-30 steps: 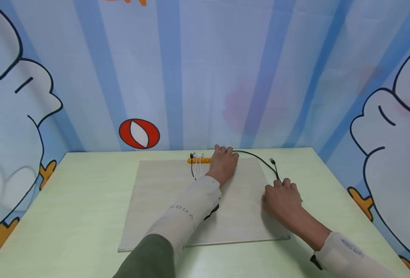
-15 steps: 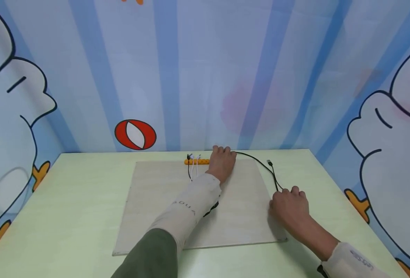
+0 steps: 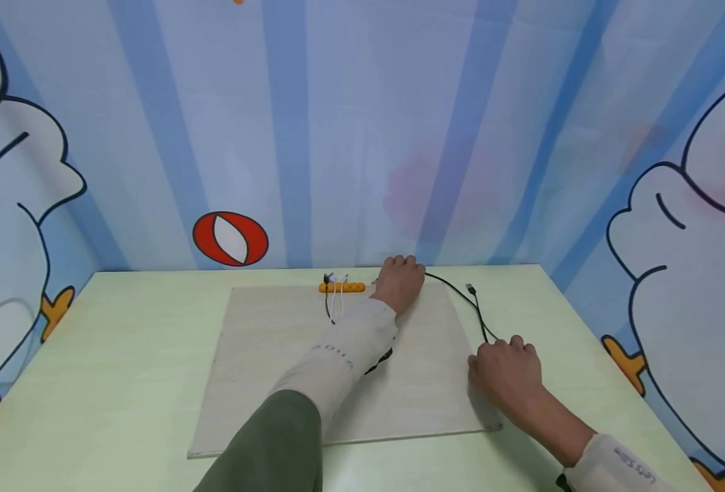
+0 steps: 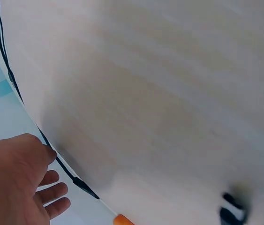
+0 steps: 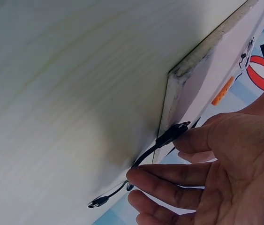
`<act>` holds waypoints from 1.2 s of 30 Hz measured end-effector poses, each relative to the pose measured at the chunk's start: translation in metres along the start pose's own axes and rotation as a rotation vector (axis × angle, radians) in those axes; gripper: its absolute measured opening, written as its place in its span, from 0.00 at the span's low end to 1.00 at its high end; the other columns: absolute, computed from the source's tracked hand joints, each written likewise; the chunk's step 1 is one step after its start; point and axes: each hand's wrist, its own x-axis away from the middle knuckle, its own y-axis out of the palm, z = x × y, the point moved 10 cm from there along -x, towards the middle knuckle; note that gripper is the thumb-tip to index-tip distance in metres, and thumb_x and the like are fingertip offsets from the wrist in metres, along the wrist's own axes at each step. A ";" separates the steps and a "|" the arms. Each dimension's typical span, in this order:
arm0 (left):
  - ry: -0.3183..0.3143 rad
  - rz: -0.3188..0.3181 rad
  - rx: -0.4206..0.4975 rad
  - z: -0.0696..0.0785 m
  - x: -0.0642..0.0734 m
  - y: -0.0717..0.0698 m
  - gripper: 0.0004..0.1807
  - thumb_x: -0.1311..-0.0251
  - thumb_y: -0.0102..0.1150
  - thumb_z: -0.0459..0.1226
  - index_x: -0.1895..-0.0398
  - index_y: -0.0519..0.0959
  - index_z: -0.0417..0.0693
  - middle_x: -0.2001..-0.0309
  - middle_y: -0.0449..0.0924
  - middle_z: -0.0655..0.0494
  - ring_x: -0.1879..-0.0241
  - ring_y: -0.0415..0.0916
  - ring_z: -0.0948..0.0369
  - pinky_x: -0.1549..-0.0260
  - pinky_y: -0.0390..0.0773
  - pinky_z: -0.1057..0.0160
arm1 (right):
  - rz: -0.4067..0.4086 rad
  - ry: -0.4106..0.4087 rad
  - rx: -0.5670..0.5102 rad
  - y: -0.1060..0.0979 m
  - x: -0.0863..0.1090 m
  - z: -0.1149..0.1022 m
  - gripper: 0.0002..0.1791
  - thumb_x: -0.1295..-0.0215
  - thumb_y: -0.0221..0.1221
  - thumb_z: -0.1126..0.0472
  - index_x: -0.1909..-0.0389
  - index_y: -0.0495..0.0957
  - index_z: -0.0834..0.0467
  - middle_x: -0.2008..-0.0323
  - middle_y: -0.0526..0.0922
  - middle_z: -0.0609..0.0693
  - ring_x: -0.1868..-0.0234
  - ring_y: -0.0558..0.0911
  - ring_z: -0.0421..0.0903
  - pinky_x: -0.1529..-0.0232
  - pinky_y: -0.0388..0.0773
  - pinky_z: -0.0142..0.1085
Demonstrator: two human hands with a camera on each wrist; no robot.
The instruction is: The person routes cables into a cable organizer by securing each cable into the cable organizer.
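Left hand: your left hand [image 3: 401, 281] is at the far edge of the board, thumb and finger pinching the black cable [image 4: 65, 168]; the other three fingers curve loosely beside it.
Right hand: your right hand [image 3: 508, 372] is nearer, by the board's right edge, holding the same dark line between thumb and fingers, with a black plug [image 5: 171, 135] at the thumb tip.
Black cable: between your two hands it arcs over the desk, off the far right corner of the board, bowing to the right; a dark tapered piece projects left from your left hand's pinch, towards the orange holder.
Second plug: a small plug [image 3: 471, 290] with a metal tip lies just beyond your right hand, on the far right part of the desk.
Pale board: the board [image 3: 264, 342] lies flat under your left forearm.
Orange holder: the orange holder [image 3: 353, 288] sits at the board's far edge, left of your left hand and near it; one dark and two white cords [image 3: 341, 297] hang from its left half.
Desk: the pale green desk [image 3: 122, 383] carries it all.
Backdrop: behind, a blue striped backdrop [image 3: 362, 137] shows a printed red-and-white ball [image 3: 231, 238].
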 end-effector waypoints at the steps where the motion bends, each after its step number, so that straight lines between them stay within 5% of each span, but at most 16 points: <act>1: 0.001 0.000 -0.001 0.001 -0.001 -0.001 0.21 0.10 0.50 0.35 0.21 0.75 0.53 0.29 0.79 0.52 0.29 0.77 0.53 0.25 0.75 0.54 | -0.001 0.003 0.001 0.000 0.000 0.000 0.21 0.19 0.61 0.55 0.74 0.83 0.62 0.74 0.83 0.59 0.62 0.80 0.61 0.50 0.83 0.60; 14: -0.005 -0.002 0.009 0.005 -0.004 -0.001 0.21 0.09 0.48 0.38 0.21 0.76 0.54 0.31 0.81 0.52 0.34 0.81 0.53 0.35 0.83 0.53 | -0.024 0.010 0.026 0.003 -0.007 0.003 0.20 0.18 0.62 0.55 0.71 0.85 0.63 0.72 0.86 0.61 0.64 0.81 0.60 0.52 0.85 0.60; 22: 0.008 -0.017 0.025 0.006 -0.022 0.006 0.21 0.08 0.47 0.38 0.21 0.76 0.54 0.30 0.80 0.53 0.32 0.80 0.53 0.33 0.82 0.52 | -0.023 0.007 0.037 0.004 -0.012 0.006 0.16 0.23 0.60 0.65 0.75 0.82 0.61 0.74 0.85 0.59 0.68 0.78 0.57 0.57 0.84 0.57; 36: 0.017 0.012 -0.022 0.015 -0.033 0.007 0.19 0.10 0.50 0.36 0.25 0.80 0.57 0.32 0.82 0.54 0.34 0.82 0.53 0.29 0.78 0.50 | 0.009 0.025 -0.019 0.007 -0.016 0.013 0.19 0.23 0.60 0.65 0.79 0.77 0.60 0.78 0.80 0.58 0.74 0.75 0.54 0.66 0.81 0.53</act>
